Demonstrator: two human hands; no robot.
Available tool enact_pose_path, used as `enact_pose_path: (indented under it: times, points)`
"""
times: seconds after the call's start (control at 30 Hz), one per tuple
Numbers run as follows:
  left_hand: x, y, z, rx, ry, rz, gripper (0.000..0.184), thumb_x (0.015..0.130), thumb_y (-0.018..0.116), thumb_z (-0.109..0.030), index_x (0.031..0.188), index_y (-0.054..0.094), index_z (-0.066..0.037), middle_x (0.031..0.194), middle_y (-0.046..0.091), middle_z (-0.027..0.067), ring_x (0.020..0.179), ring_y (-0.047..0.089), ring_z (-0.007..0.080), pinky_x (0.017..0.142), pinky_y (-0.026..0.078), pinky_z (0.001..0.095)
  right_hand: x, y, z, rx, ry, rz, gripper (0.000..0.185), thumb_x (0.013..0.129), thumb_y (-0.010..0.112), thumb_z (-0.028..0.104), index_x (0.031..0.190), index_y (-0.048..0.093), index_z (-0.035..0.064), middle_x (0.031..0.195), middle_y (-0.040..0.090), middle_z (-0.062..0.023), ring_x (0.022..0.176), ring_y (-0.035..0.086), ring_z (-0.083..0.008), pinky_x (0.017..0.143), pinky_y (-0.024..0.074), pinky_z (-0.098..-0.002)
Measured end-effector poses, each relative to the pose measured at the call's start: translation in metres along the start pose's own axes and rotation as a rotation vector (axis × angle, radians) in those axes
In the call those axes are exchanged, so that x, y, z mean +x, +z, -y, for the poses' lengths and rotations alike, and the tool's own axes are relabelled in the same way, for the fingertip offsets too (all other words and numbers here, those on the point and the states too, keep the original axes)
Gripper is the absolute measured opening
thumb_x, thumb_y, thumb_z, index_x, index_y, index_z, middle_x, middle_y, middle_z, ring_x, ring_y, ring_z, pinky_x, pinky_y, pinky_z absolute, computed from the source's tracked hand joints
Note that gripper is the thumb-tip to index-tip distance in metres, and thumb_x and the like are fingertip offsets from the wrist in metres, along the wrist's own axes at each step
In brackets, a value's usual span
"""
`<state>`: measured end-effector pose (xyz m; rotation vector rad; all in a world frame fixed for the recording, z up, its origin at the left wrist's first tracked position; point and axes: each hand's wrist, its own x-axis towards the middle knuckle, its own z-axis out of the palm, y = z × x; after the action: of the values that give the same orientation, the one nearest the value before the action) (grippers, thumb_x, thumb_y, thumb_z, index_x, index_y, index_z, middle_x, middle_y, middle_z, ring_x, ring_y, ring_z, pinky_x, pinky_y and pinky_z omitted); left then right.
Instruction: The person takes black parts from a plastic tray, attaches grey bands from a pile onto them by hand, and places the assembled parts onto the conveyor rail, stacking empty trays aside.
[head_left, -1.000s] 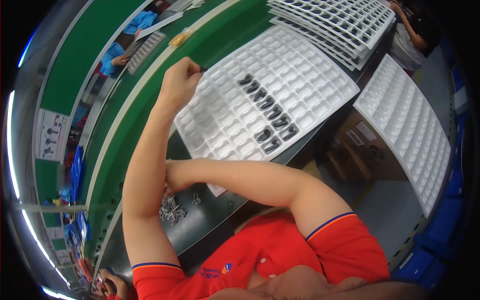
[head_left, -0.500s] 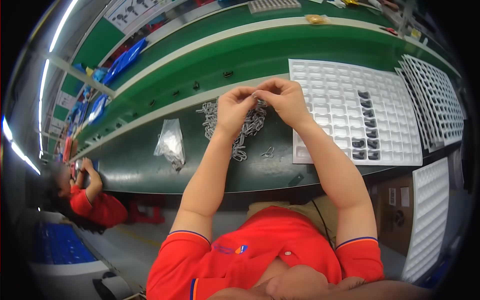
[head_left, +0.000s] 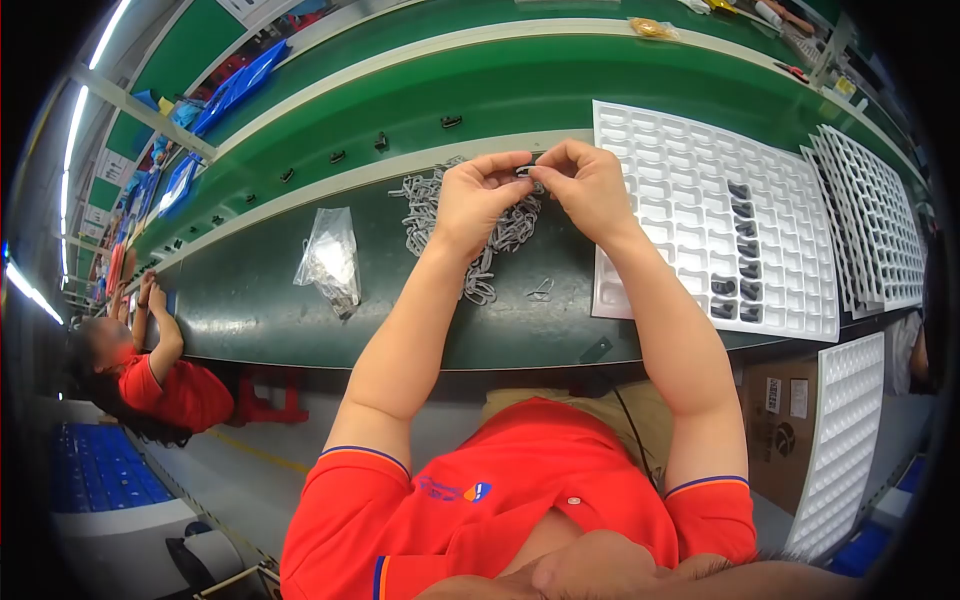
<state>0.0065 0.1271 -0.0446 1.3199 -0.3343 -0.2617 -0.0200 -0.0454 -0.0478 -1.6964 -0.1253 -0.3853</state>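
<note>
My left hand and my right hand meet over the table, fingertips pinched around a small dark part with a pale edge. The fingers cover most of it, so its exact kind is hidden. Just below and behind my left hand lies a heap of grey wire-like links. A single loose link rests apart from the heap. Beside my right forearm is a white compartment tray, with several black parts sitting in its pockets.
Several black parts sit on the green conveyor belt beyond the table. A clear plastic bag lies left of the heap. More white trays lean at the right. Another person in red works at the far left.
Both hands stay together, but the fingers have parted slightly, so the small dark part now shows between them. The black parts on the belt have shifted slightly left in view.
</note>
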Motion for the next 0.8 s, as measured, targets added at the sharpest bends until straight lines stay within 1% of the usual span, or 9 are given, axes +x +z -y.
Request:
enact_pose_path:
  times: [0.1,0.17,0.23,0.33,0.37,0.47,0.53,0.7,0.8]
  points:
    - [0.0,0.001,0.003,0.028,0.017,0.007,0.035,0.081,0.074,0.004,0.115,0.068,0.006,0.098,0.07,0.0105,0.088,0.066,0.0131,0.08,0.054,0.0246,-0.001,0.001,0.0,-0.067,-0.011,-0.023,0.012,0.081,0.074,0.009,0.083,0.071,-0.002,0.075,0.071,-0.0113,0.068,0.066,-0.0161,0.063,0.0521,-0.03]
    - [-0.002,0.001,0.0,0.253,0.102,-0.028,0.031,0.083,0.073,-0.001,0.114,0.07,0.004,0.1,0.071,0.0092,0.09,0.066,0.0142,0.083,0.053,0.0265,0.001,-0.001,0.002,-0.183,-0.088,0.013,0.011,0.081,0.074,0.01,0.081,0.07,-0.001,0.076,0.07,-0.0092,0.069,0.064,-0.0141,0.063,0.0512,-0.0291]
    - [-0.006,0.006,-0.014,0.41,0.069,-0.004,0.026,0.089,0.07,-0.008,0.113,0.071,0.002,0.105,0.071,0.01,0.095,0.066,0.0153,0.086,0.053,0.0279,0.004,0.005,-0.011,-0.211,-0.195,-0.025,0.019,0.076,0.075,0.016,0.08,0.071,-0.0013,0.075,0.07,-0.0156,0.069,0.066,-0.0196,0.062,0.0521,-0.0337]
    - [0.004,-0.014,0.002,0.326,0.081,-0.001,0.023,0.095,0.065,-0.007,0.115,0.07,0.002,0.106,0.071,0.0095,0.092,0.067,0.0145,0.085,0.053,0.0255,0.009,0.009,-0.023,-0.116,-0.292,-0.067,0.02,0.072,0.076,0.02,0.076,0.07,0.0008,0.073,0.069,-0.0186,0.069,0.069,-0.0286,0.062,0.053,-0.037]
    - [0.006,-0.025,0.005,0.406,0.102,-0.001,0.025,0.096,0.064,-0.007,0.118,0.068,0.003,0.11,0.071,0.0096,0.094,0.066,0.014,0.084,0.052,0.025,0.01,0.007,-0.023,-0.085,-0.253,-0.02,0.02,0.072,0.076,0.018,0.079,0.07,0.0002,0.077,0.07,-0.0184,0.073,0.07,-0.0297,0.066,0.0538,-0.0363]
    - [0.008,-0.022,0.006,0.276,0.093,0.062,0.026,0.097,0.062,-0.006,0.121,0.066,0.003,0.114,0.07,0.0101,0.096,0.065,0.013,0.085,0.051,0.0244,0.005,0.0,-0.016,-0.008,-0.179,-0.006,0.024,0.073,0.076,0.015,0.088,0.068,-0.0019,0.082,0.071,-0.0183,0.077,0.07,-0.0299,0.07,0.0544,-0.0354]
    - [0.004,-0.018,-0.001,0.295,0.092,0.081,0.027,0.097,0.061,-0.005,0.122,0.065,0.003,0.117,0.069,0.0101,0.097,0.064,0.012,0.086,0.05,0.0239,0.005,0.002,-0.013,0.051,-0.1,0.088,0.035,0.074,0.076,0.014,0.1,0.063,-0.005,0.085,0.071,-0.0196,0.081,0.07,-0.0301,0.074,0.0546,-0.0356]
    - [0.007,-0.008,-0.016,0.456,0.039,0.175,0.025,0.098,0.059,-0.003,0.121,0.063,0.002,0.114,0.067,0.0076,0.099,0.061,0.0103,0.089,0.048,0.0233,0.003,0.002,-0.011,0.004,-0.188,0.006,0.044,0.074,0.077,0.014,0.107,0.058,-0.0076,0.083,0.07,-0.0212,0.084,0.07,-0.0312,0.076,0.0548,-0.0367]
    - [0.025,-0.018,-0.015,0.524,0.049,0.258,0.022,0.098,0.058,-0.003,0.119,0.061,0.001,0.109,0.066,0.0053,0.1,0.06,0.01,0.09,0.047,0.0237,0.002,-0.008,0.002,0.04,-0.09,-0.004,0.046,0.074,0.076,0.014,0.108,0.056,-0.0099,0.084,0.07,-0.0223,0.084,0.071,-0.0349,0.076,0.0553,-0.0382]
